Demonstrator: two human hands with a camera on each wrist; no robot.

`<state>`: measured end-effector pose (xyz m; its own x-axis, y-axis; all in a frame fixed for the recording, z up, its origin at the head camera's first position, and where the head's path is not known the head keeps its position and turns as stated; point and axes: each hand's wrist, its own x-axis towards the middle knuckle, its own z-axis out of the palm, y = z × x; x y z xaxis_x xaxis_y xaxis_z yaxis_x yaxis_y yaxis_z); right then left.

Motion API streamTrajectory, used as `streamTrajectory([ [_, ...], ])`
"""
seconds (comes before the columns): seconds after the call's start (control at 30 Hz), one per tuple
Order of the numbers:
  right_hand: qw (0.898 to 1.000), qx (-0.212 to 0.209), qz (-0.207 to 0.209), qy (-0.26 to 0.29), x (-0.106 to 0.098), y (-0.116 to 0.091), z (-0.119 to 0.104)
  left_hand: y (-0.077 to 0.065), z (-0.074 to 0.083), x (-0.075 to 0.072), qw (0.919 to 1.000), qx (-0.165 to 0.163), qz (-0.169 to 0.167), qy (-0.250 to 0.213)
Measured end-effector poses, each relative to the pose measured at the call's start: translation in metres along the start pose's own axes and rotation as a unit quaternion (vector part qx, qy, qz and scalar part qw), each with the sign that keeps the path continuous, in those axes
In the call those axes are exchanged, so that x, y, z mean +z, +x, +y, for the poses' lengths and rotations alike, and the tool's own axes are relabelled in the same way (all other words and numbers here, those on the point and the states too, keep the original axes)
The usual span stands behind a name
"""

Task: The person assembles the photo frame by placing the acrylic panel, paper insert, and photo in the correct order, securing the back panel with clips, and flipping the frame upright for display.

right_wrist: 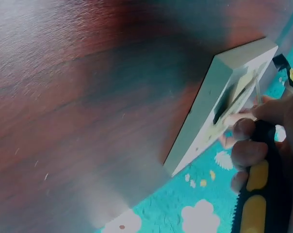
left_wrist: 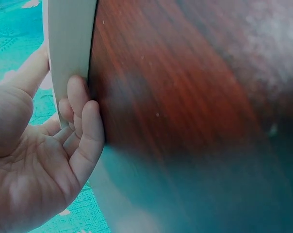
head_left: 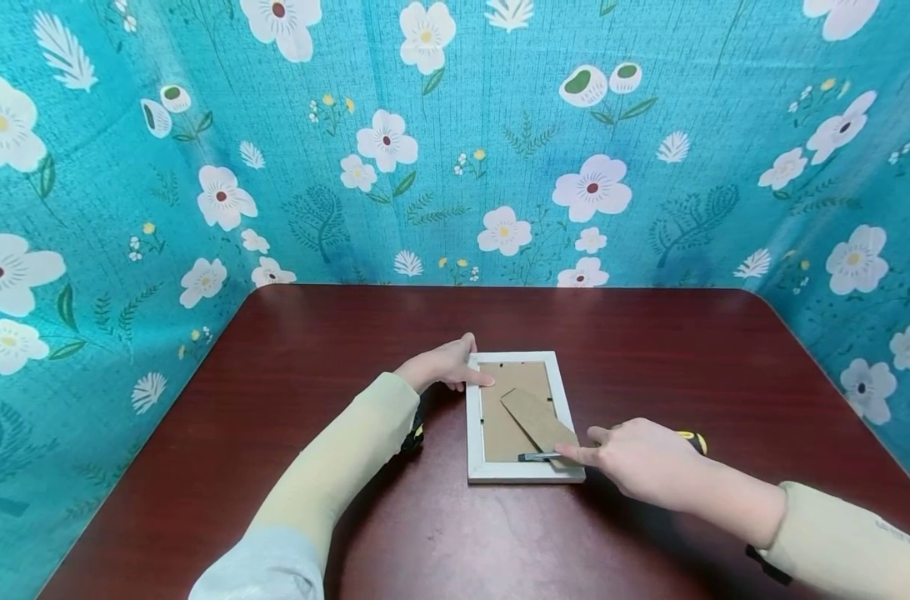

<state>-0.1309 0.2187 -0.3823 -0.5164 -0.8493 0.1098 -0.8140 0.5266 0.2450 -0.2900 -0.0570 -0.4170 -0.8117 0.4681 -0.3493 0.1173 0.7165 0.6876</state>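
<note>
A white picture frame (head_left: 475, 433) lies face down, its brown backing board (head_left: 503, 425) and slanting stand leg (head_left: 533, 417) showing. My left hand (head_left: 447, 365) grips the frame's upper left edge, thumb over the backing. In the left wrist view, the curled fingers (left_wrist: 90, 131) press against the frame's side (left_wrist: 71, 43). My right hand (head_left: 642, 458) holds a screwdriver by its black-and-yellow handle (right_wrist: 255, 199), index finger stretched along the shaft. The flat screwdriver tip (head_left: 527, 457) lies over the backing's lower edge, beside the leg's lower end.
All this is on a dark red-brown wooden table (head_left: 335, 333). A black and yellow object (head_left: 414, 433) sits left of the frame, partly hidden by my left forearm. A turquoise flowered curtain (head_left: 455, 150) surrounds the table's back and sides.
</note>
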Motion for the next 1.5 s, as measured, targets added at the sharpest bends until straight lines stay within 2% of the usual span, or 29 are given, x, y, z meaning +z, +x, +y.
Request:
streamTrajectory([
  [0.1,1.000,0.008,-0.010,-0.001,0.001,0.002,-0.001,0.000,-0.001,0.001,1.0000,0.003,0.000,-0.001],
  [0.27,1.000,0.003,-0.001,0.003,0.004,0.003,0.001,0.000,-0.002,0.001,1.0000,0.001,0.004,0.000],
  [0.43,0.997,0.001,0.049,0.062,0.010,0.001,0.006,-0.001,-0.002,-0.001,1.0000,-0.006,0.000,-0.005],
  [0.53,0.993,0.018,0.070,0.095,0.011,-0.001,0.011,-0.001,-0.002,-0.002,0.9999,-0.014,0.001,-0.005],
  [0.73,0.986,0.106,0.043,0.120,0.007,0.000,0.020,-0.001,0.000,-0.001,0.9997,-0.024,0.001,0.000],
  [0.87,0.978,0.171,0.035,0.118,0.007,0.002,0.030,0.000,-0.001,0.000,0.9998,-0.020,0.005,0.001],
  [1.0,0.966,0.223,0.006,0.129,0.009,0.002,0.044,0.002,-0.002,0.001,0.9998,-0.015,0.007,0.005],
  [1.1,0.962,0.235,-0.009,0.141,0.010,0.001,0.055,0.002,-0.003,0.000,0.9999,-0.013,0.006,0.006],
  [1.27,0.958,0.237,-0.012,0.162,0.014,0.000,0.068,0.001,-0.003,0.000,0.9999,-0.009,0.007,0.013],
  [1.37,0.952,0.246,-0.019,0.183,0.017,0.001,0.076,0.001,-0.003,-0.001,0.9999,-0.006,0.005,0.015],
  [1.43,0.946,0.250,-0.030,0.207,0.020,0.000,0.084,0.001,-0.003,0.000,0.9999,-0.005,0.005,0.015],
  [1.5,0.934,0.260,-0.044,0.239,0.023,-0.002,0.091,0.000,-0.002,0.000,0.9999,-0.006,0.003,0.014],
])
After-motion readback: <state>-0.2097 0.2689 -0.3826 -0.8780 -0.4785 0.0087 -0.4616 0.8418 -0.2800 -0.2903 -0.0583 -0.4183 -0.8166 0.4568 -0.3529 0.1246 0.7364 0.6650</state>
